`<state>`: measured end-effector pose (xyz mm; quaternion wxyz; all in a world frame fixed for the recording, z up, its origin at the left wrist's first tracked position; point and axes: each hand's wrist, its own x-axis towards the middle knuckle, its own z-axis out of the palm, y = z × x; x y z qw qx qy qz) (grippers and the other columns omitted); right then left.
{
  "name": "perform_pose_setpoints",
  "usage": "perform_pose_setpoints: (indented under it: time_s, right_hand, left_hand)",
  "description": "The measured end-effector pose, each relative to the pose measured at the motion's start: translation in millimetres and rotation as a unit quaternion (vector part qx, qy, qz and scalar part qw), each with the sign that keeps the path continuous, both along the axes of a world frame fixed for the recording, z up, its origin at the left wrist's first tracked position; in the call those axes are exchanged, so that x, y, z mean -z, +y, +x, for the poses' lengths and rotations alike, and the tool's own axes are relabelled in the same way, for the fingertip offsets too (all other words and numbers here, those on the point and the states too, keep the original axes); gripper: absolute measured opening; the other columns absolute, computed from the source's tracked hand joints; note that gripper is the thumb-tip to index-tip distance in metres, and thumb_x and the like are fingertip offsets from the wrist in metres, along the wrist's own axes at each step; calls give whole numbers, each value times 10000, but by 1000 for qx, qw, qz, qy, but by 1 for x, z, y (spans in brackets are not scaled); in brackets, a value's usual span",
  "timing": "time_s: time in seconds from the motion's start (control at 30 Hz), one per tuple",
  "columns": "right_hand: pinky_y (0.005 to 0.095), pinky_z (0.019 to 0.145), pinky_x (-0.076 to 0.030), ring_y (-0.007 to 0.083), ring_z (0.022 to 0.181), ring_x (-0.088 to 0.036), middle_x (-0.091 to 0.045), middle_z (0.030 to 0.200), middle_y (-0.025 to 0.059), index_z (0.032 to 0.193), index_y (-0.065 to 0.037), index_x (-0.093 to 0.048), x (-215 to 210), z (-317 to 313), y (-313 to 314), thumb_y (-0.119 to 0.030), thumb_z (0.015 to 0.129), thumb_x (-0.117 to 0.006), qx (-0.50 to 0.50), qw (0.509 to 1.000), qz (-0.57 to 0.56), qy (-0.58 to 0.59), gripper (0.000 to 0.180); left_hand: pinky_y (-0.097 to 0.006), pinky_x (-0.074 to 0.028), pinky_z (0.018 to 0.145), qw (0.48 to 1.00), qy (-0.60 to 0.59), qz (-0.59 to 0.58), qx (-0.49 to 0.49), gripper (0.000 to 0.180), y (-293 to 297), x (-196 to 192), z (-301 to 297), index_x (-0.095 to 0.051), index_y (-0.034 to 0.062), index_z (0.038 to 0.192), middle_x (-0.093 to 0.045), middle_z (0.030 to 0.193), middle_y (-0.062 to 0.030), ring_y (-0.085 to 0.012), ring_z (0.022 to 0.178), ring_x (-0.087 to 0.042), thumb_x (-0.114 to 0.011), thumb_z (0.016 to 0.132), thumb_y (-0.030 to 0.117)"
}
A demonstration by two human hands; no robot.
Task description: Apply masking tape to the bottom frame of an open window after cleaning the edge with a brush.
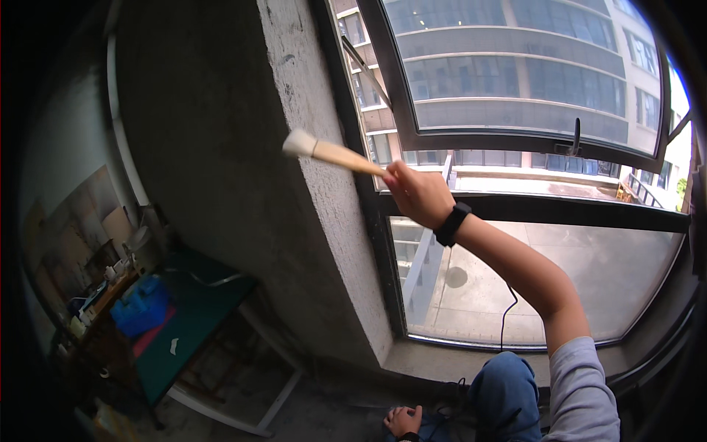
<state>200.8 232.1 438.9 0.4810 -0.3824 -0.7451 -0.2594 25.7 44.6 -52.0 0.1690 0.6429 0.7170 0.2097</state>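
**Brush held against the concrete pillar beside the window**

The right hand (417, 193) is closed in a fist-like grasp around the end of a pale wooden brush (335, 154), fingers wrapped over the handle with the thumb side turned toward the window. The brush runs from the hand up and to the left, and its whitish bristle head lies at the front corner of the rough concrete pillar (243, 169); whether the bristles press on the surface or sit just off it cannot be told. A black wristband (451, 224) circles the wrist right behind the hand, and the bare forearm slopes down to the right into a grey sleeve (582, 390).

The left hand (403, 421) is low, below the foot of the pillar at the bottom edge of the view, fingers curled in loosely; it looks to rest near the person's blue-trousered knee (507, 390), and whether it holds anything cannot be told.

Right of the pillar stands a dark-framed window (515, 208), its upper sash tilted open, with a multi-storey building beyond the glass. A thin black cable (507, 309) hangs down in front of the lower pane. Left of the pillar, well down and away from the brush, is a green-topped table (193, 324) with a blue bundle (140, 306) on it and small clutter further left in the shadow.
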Motion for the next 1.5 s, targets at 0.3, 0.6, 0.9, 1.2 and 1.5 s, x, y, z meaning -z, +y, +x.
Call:
perform_pose_setpoints:
  time_s: [0.3, 0.6, 0.9, 1.2, 1.5]
  right_hand:
    - [473, 533, -454, 389, 593, -575, -591, 661, 205, 844, -17, -436, -106, -18, 42, -305, 942, -324, 124, 982, -20, 143, 325]
    - [423, 407, -432, 319, 461, -558, -534, 505, 124, 832, -22, -474, -98, -14, 42, -251, 926, -375, 137, 990, -5, -46, 267]
    - [421, 387, -434, 325, 412, -538, -514, 465, 119, 831, -33, -477, -44, -6, 26, -257, 927, -392, 112, 984, -86, -113, 258]
    - [375, 415, -446, 270, 467, -582, -552, 519, 82, 825, -48, -451, 38, 5, 18, -238, 916, -416, 95, 967, -175, -159, 213]
    - [437, 649, -481, 345, 757, -608, -634, 795, 166, 853, -39, -635, 115, 43, -5, -399, 867, -418, 152, 793, -501, -312, 420]
  left_hand:
    - [-503, -276, 945, 1000, -20, -20, 5, 328, -7, -14, 7, -652, 161, 678, -602, 896, -20, -232, 1054, -464, -573, 737, 473]
    - [-498, -285, 930, 999, -34, -14, 21, 318, -6, -6, 6, -653, 167, 691, -599, 929, -21, -237, 1067, -455, -578, 740, 472]
    - [-491, -285, 940, 999, -30, -31, 15, 348, -5, -22, 7, -667, 157, 719, -600, 939, -48, -257, 1065, -457, -545, 752, 482]
    - [-489, -271, 957, 999, -30, -28, 13, 358, -7, -19, 9, -669, 163, 728, -601, 960, -44, -258, 1073, -455, -549, 753, 500]
    - [-490, -252, 965, 998, -47, -39, 15, 363, -9, -7, 0, -671, 172, 768, -615, 968, -36, -242, 1080, -456, -533, 767, 508]
